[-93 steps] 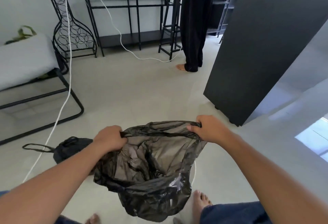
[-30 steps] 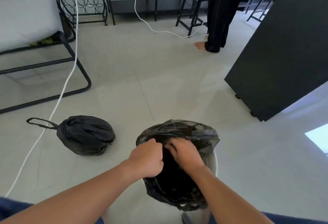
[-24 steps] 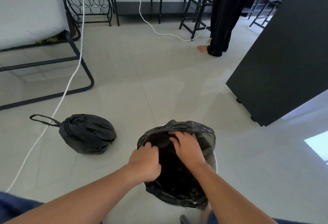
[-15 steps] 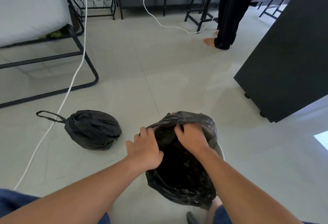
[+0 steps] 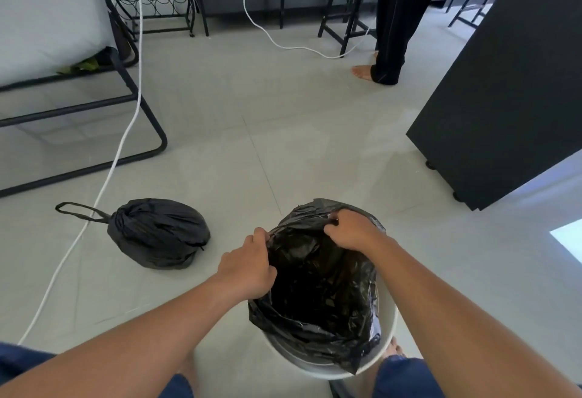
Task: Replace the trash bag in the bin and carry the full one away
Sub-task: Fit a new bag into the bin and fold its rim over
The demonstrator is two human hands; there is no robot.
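A fresh black trash bag [image 5: 318,297] hangs open inside a round white bin [image 5: 389,331] just in front of my feet. My left hand [image 5: 248,267] grips the bag's left rim. My right hand [image 5: 352,230] pinches the far right rim, where the plastic is folded over the bin's edge. The near rim of the bag sags crumpled over the bin's front. A full black bag [image 5: 157,234], tied shut with a loop handle pointing left, lies on the floor left of the bin.
A white cable [image 5: 116,152] runs across the floor past the full bag. A black-framed seat [image 5: 78,104] stands at left, a black cabinet on wheels [image 5: 504,98] at right. A person in black trousers [image 5: 393,19] stands by the stools at the back.
The bag has gone from held open in the air into the bin. Over the last second my hands have moved apart from its middle, spreading the mouth toward the rim.
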